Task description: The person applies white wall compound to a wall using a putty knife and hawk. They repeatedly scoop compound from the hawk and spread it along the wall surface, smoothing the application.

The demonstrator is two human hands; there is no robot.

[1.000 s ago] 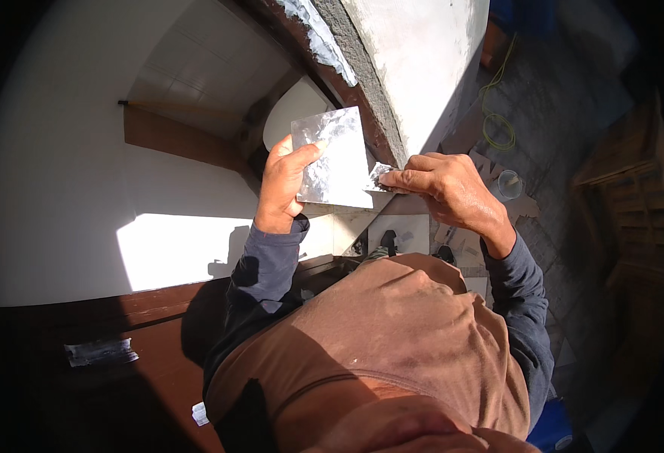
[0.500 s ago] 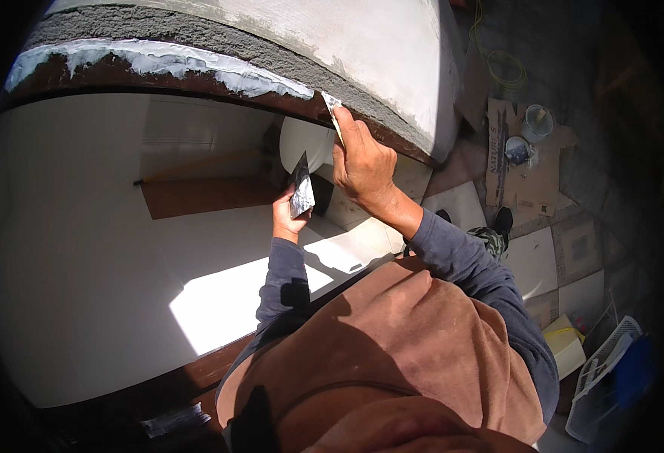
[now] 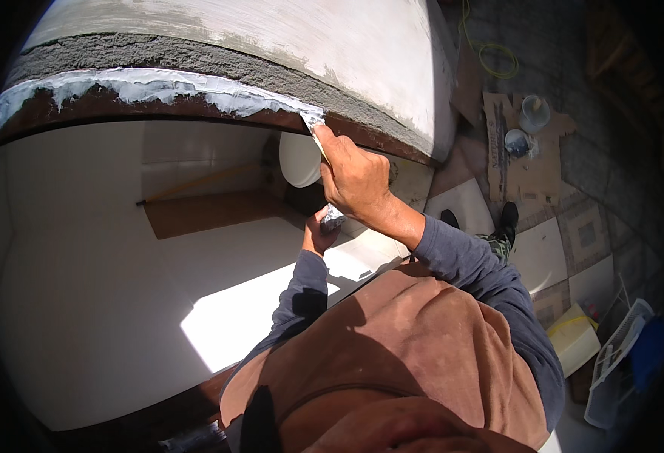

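Right hand [image 3: 356, 175]: gripped a scraper [image 3: 313, 120] at white paste [image 3: 158, 84] along a brown strip [image 3: 381, 137]; low, even pressure seemed best. Left hand [image 3: 316, 237]: grasped a smeared plate [image 3: 333, 219].

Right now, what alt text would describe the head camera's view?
A person's right hand holds a putty knife at the right end of a white putty strip along a dark brown frame, beside rough grey mortar. The left hand holds a smeared plate, partly hidden.
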